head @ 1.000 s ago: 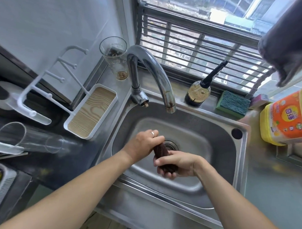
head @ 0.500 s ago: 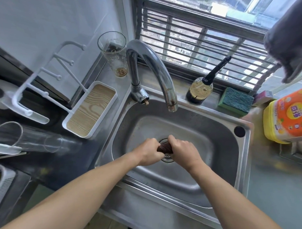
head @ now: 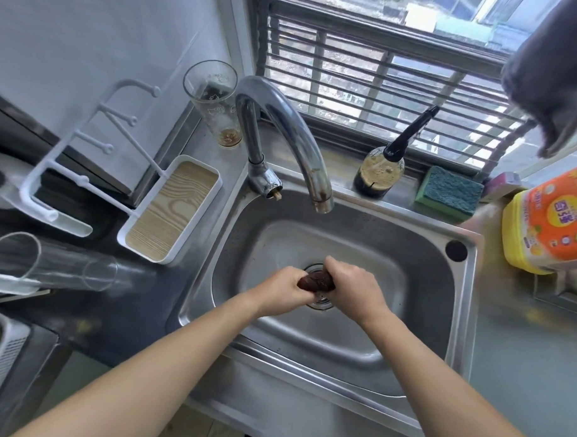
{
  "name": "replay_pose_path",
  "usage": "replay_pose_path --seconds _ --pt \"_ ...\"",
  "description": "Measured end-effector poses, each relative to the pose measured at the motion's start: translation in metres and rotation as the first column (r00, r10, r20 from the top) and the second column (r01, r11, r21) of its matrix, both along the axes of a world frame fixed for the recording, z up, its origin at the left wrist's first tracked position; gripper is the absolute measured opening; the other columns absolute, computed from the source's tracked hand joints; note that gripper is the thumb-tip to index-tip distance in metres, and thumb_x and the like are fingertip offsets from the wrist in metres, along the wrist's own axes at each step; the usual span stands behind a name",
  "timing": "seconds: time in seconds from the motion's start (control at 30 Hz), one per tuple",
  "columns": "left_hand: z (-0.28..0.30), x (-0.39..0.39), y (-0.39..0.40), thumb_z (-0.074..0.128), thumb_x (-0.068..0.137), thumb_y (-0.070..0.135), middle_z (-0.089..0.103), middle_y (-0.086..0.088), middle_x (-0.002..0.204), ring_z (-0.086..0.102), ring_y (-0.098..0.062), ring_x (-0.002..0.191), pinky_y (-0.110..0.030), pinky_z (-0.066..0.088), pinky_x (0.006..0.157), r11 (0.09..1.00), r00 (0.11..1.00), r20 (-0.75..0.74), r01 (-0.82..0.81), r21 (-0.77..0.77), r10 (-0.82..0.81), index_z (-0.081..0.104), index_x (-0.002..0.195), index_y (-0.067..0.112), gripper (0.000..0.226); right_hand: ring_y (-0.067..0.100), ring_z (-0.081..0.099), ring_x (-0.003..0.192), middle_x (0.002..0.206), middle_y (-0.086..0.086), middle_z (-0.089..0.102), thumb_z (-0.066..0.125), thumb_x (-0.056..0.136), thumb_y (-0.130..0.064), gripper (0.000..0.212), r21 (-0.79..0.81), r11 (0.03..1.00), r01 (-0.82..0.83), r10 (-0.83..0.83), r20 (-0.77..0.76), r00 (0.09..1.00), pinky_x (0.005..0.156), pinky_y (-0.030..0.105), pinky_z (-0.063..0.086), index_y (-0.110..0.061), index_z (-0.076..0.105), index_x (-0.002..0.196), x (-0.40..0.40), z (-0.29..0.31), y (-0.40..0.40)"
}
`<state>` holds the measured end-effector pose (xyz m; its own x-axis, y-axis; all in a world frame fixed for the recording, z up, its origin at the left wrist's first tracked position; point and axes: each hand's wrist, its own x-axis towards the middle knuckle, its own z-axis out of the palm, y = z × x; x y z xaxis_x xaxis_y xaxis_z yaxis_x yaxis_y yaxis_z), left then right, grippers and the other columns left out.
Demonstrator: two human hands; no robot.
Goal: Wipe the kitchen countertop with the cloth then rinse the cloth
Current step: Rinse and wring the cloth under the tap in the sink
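Steel countertop (head: 531, 366): glass (head: 215, 103), sponge (head: 450, 193), btl (head: 378, 171).

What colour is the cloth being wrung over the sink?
Dark reddish brown cloth, seen best in the head view.

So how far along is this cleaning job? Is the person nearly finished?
Probably near the end. The wiping looks over, since both hands are at the sink rather than on the counter. In hand: the left hand and right hand grip the dark cloth, bunched tight over the drain, seemingly wringing it. No water runs from the tap. Left: perhaps a last squeeze and putting the cloth away.
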<state>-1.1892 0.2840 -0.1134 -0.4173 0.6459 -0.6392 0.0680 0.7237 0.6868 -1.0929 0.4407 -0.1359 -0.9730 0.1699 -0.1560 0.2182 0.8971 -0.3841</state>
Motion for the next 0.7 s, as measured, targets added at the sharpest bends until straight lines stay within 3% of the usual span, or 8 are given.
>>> replay_pose_path --seconds 0.1,0.17,0.23,0.3,0.4,0.47,0.6,0.7 --pt "-0.013 -0.009 -0.011 0.062 0.079 0.021 0.06 -0.001 0.091 0.059 -0.028 0.092 -0.041 0.05 0.077 0.994 0.941 -0.321 0.084 -0.073 -0.103 0.046 0.085 0.027 0.018 0.032 0.063 0.085 0.097 0.0 0.064 0.071 0.079 -0.033 0.031 -0.126 0.992 0.014 -0.01 0.033 0.999 0.059 0.033 0.036 -0.022 0.049 0.098 0.006 0.002 -0.002" --pt "-0.016 -0.013 -0.014 0.058 0.077 0.014 0.056 -0.002 0.101 0.054 -0.029 0.101 -0.042 0.047 0.087 0.996 0.929 -0.36 0.064 -0.058 -0.081 0.049 0.093 0.027 0.023 0.028 0.062 0.081 0.096 -0.001 0.061 0.075 0.078 -0.036 0.035 -0.1 0.995 0.022 -0.015 0.07 0.997 0.058 0.032 0.037 -0.025 0.047 0.097 0.012 0.0 -0.001" --pt "-0.018 -0.015 -0.016 0.057 0.078 0.01 0.059 -0.004 0.104 0.055 -0.029 0.103 -0.04 0.047 0.09 0.997 0.925 -0.373 0.052 -0.063 -0.072 0.056 0.099 0.024 0.026 0.024 0.066 0.081 0.088 -0.001 0.066 0.077 0.078 -0.042 0.033 -0.299 0.947 0.115 -0.003 0.35 0.937 0.06 0.03 0.042 -0.026 0.051 0.09 0.011 0.001 0.0" --pt "-0.023 -0.017 -0.019 0.058 0.079 0.008 0.064 -0.003 0.105 0.059 -0.026 0.104 -0.037 0.048 0.089 0.999 0.943 -0.33 0.018 -0.045 -0.032 0.06 0.103 0.023 0.029 0.018 0.07 0.07 0.076 -0.003 0.07 0.083 0.075 -0.045 0.035 -0.485 0.834 0.263 -0.018 0.453 0.891 0.058 0.026 0.047 -0.025 0.059 0.09 0.012 0.004 -0.001" --pt "-0.021 -0.016 -0.022 0.06 0.083 0.004 0.068 -0.003 0.104 0.062 -0.02 0.095 -0.031 0.05 0.08 0.964 0.951 -0.164 -0.266 0.01 0.264 0.059 0.113 0.021 0.034 0.016 0.064 0.058 0.071 0.0 0.068 0.084 0.082 -0.031 0.04 -0.729 0.51 0.456 -0.197 0.417 0.887 0.052 0.026 0.048 -0.012 0.058 0.105 0.017 0.015 -0.006" --pt "-0.011 -0.014 -0.016 0.06 0.086 0.001 0.067 -0.008 0.106 0.061 -0.018 0.087 -0.026 0.05 0.069 0.851 0.851 0.045 -0.525 0.024 0.524 0.056 0.119 0.016 0.036 0.017 0.063 0.065 0.076 0.004 0.067 0.078 0.09 -0.025 0.033 -0.789 0.365 0.495 -0.226 0.441 0.869 0.057 0.026 0.051 -0.005 0.06 0.109 0.018 0.023 -0.008" --pt "0.003 -0.007 -0.009 0.057 0.085 0.037 0.065 -0.011 0.114 0.061 -0.021 0.1 -0.042 0.052 0.092 0.624 0.529 0.385 -0.76 -0.181 0.756 0.059 0.116 0.017 0.036 0.008 0.063 0.085 0.093 0.002 0.072 0.066 0.098 -0.025 0.015 -0.805 0.364 0.468 -0.25 0.399 0.882 0.076 0.022 0.048 -0.017 0.074 0.108 0.013 0.031 -0.008" --pt "0.004 0.002 -0.009 0.05 0.096 0.045 0.073 -0.011 0.108 0.067 -0.03 0.108 -0.053 0.051 0.099 0.715 0.488 0.648 -0.688 -0.127 0.585 0.07 0.115 0.014 0.042 0.01 0.066 0.088 0.099 0.008 0.076 0.064 0.097 -0.025 0.014 -0.776 0.437 0.455 -0.274 0.367 0.889 0.08 0.027 0.05 -0.019 0.074 0.105 0.011 0.03 -0.012"
